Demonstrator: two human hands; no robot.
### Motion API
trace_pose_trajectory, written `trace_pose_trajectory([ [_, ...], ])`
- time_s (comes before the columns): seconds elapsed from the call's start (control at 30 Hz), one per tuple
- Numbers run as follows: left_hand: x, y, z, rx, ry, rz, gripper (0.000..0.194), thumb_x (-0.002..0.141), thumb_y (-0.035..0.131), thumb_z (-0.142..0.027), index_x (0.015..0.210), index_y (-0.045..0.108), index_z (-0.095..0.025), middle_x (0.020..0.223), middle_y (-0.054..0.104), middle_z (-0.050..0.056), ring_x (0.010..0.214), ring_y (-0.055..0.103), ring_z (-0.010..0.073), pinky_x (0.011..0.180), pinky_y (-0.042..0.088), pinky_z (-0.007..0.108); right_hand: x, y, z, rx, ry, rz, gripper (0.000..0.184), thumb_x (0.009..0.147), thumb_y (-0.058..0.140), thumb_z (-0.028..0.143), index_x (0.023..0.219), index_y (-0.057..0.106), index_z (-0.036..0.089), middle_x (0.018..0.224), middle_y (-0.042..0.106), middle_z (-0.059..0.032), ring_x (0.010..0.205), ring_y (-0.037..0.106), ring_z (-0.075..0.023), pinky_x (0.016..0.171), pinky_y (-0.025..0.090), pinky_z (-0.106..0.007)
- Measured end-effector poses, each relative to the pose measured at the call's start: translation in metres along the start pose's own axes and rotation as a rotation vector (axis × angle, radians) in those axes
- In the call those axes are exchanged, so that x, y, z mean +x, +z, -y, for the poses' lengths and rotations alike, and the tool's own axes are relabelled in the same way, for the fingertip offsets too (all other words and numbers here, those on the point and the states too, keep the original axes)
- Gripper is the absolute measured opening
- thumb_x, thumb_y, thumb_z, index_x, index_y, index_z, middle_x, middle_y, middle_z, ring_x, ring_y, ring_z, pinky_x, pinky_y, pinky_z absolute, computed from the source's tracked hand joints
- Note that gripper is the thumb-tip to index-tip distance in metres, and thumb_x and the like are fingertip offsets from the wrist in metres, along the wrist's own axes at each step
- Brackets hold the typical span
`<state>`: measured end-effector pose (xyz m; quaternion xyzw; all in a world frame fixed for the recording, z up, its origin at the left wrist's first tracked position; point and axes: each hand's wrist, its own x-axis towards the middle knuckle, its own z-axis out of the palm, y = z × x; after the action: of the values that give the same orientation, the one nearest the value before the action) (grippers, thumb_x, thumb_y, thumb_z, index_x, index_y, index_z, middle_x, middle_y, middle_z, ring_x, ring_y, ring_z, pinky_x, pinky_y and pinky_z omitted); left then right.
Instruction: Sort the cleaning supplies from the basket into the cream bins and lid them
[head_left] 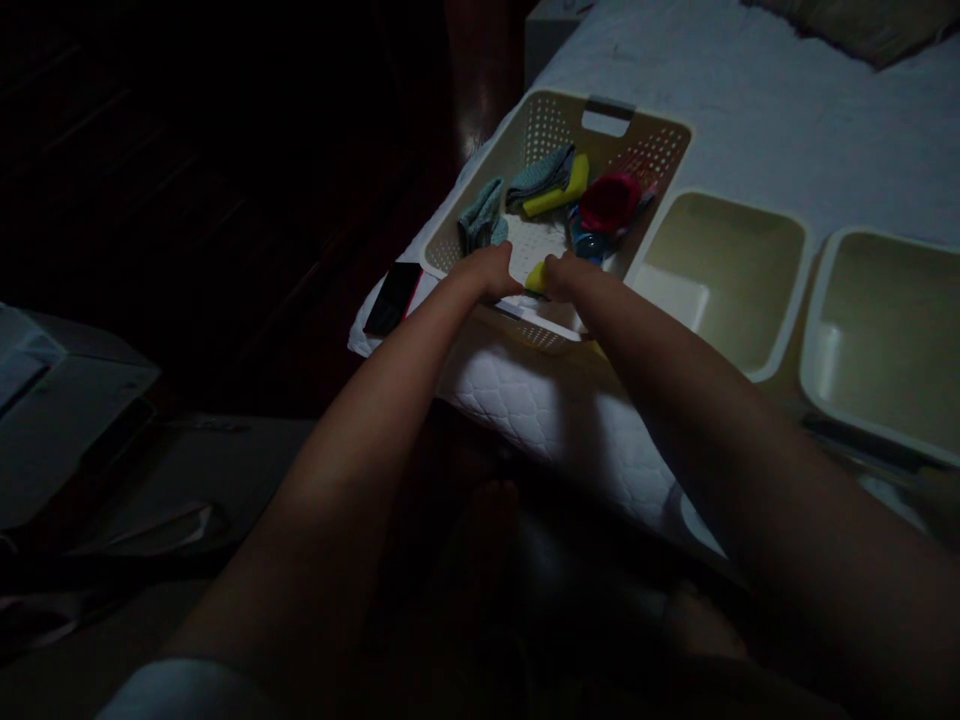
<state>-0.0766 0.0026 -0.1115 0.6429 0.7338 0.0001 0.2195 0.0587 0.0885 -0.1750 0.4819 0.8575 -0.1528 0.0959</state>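
Head view shows folded cloths [541,172] already inside the basket [651,140], while the yellow piece [536,278] at its near end seems not yet settled, pinched in the right grip [566,274], the left grip [487,270] parted with nothing visibly held

Your bare right hand [568,277] gripping a small yellow piece [536,278] at the near end of a cream perforated plastic basket [534,235], your bare left hand [486,272] thumb and finger parted, folded grey-blue cloths [540,174] inside.
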Motion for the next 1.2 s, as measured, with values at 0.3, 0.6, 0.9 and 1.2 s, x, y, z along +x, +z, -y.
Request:
trace_pose_trajectory([
  [0.3,0.001,0.006,0.002,-0.141,-0.045,-0.118,0.055,0.068,0.071,-0.022,0.12,0.057,-0.014,0.12,0.062,0.015,0.118,0.055,0.0317,0.097,0.041,0.037,-0.028,-0.008,0.017,-0.028,0.018,-0.078,0.053,0.081,0.064,0.025,0.129,0.052,0.006,0.129,0.05,-0.0248,0.121,0.049,-0.0399,0.093,0.044,-0.052],
  [0.6,-0.001,0.005,0.0,-0.222,-0.069,-0.149,0.048,0.066,0.071,-0.019,0.112,0.061,-0.014,0.115,0.063,0.016,0.118,0.055,0.0352,0.1,0.04,0.042,-0.036,-0.017,0.016,0.066,0.023,-0.217,0.053,0.075,0.069,0.019,0.124,0.053,0.008,0.124,0.05,-0.0223,0.11,0.054,-0.0353,0.088,0.047,-0.048],
  [0.9,-0.01,0.003,-0.005,-0.052,-0.066,-0.197,0.052,0.073,0.065,-0.026,0.122,0.058,-0.013,0.117,0.064,0.018,0.111,0.059,0.0336,0.094,0.044,0.043,-0.061,-0.03,0.013,0.064,-0.166,-0.464,0.041,0.084,0.056,0.023,0.122,0.048,0.011,0.118,0.052,-0.0194,0.109,0.052,-0.0337,0.085,0.046,-0.049],
  [1.2,-0.007,-0.005,0.002,-0.326,0.058,-0.414,0.024,0.075,0.06,-0.022,0.097,0.067,-0.014,0.098,0.068,0.013,0.099,0.062,0.0266,0.091,0.045,0.039,-0.113,-0.078,-0.009,0.022,-0.255,-0.657,0.047,0.082,0.058,0.021,0.127,0.047,0.014,0.123,0.051,-0.0177,0.111,0.049,-0.0318,0.09,0.045,-0.046],
])
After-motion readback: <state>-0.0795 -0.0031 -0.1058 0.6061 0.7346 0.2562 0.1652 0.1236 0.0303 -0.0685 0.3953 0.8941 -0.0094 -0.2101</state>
